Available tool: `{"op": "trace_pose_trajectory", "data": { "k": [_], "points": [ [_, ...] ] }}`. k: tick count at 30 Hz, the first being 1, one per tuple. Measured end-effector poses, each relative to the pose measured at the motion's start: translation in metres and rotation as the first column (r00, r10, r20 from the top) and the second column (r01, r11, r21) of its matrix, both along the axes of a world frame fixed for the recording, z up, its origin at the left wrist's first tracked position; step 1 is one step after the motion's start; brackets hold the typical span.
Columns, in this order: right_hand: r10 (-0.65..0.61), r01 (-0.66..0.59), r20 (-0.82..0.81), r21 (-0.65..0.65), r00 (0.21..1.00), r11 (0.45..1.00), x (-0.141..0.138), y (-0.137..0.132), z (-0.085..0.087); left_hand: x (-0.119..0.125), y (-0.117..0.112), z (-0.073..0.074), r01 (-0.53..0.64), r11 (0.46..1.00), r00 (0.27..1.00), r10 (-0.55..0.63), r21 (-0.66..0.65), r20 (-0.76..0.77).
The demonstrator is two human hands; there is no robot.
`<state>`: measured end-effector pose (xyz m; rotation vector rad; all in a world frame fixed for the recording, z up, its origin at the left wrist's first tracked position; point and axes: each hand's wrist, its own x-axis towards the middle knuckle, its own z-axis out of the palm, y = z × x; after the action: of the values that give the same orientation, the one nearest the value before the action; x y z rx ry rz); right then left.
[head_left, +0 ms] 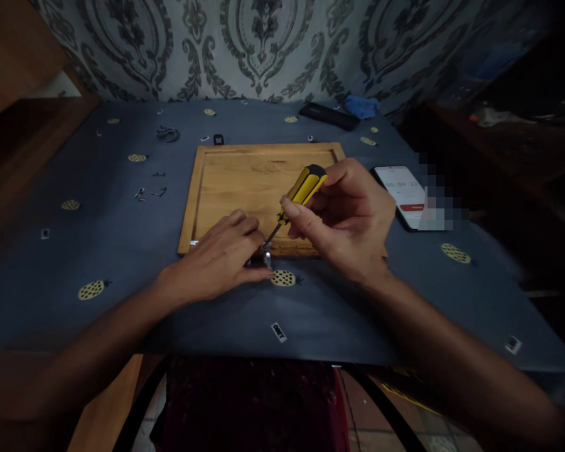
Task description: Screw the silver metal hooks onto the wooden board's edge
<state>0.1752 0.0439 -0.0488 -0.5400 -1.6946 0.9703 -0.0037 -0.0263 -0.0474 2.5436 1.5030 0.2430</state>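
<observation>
A framed wooden panel [254,182] lies flat on the cloth-covered table. My right hand [353,220] grips a screwdriver [304,191] by its yellow-and-black handle between thumb and fingers. The shaft slants down to the left, and its tip meets a small shiny metal hinge [267,256] at the panel's near edge. My left hand [219,254] rests over that edge, fingers curled and thumb stretched along the front, pinching the hinge, which they partly cover. Any screw under the tip is too small to make out. Another bit of shiny metal [194,243] shows at the panel's near left corner.
Several small screws and metal bits [150,191] lie left of the panel. Behind it are a grey metal piece [168,133], a small black square piece [218,139], a black case [329,116] and a blue cloth [362,105]. A lit phone [400,188] lies to the right.
</observation>
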Motion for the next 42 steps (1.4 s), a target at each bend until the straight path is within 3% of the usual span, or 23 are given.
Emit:
{"op": "trace_pose_trajectory", "data": {
  "k": [9, 21, 33, 42],
  "points": [
    [0.028, -0.028, 0.022, -0.001, 0.999, 1.0, -0.001, 0.003, -0.005, -0.001, 0.0, -0.001, 0.004, 1.0, 1.0, -0.004, 0.01, 0.0],
    [0.089, -0.083, 0.118, -0.049, 0.989, 0.995, 0.005, 0.003, 0.002, 0.0, -0.001, 0.0, 0.002, 1.0, 1.0, -0.001, -0.022, 0.031],
    [-0.001, -0.006, 0.094, 0.074, 0.996, 0.997, 0.001, 0.005, -0.005, -0.001, 0.0, -0.004, 0.003, 1.0, 1.0, -0.003, 0.017, 0.014],
    [-0.133, 0.133, -0.003, 0.087, 0.991, 0.987, 0.003, 0.002, 0.006, -0.002, -0.001, -0.004, 0.004, 0.999, 1.0, -0.005, 0.039, 0.016]
  ]
}}
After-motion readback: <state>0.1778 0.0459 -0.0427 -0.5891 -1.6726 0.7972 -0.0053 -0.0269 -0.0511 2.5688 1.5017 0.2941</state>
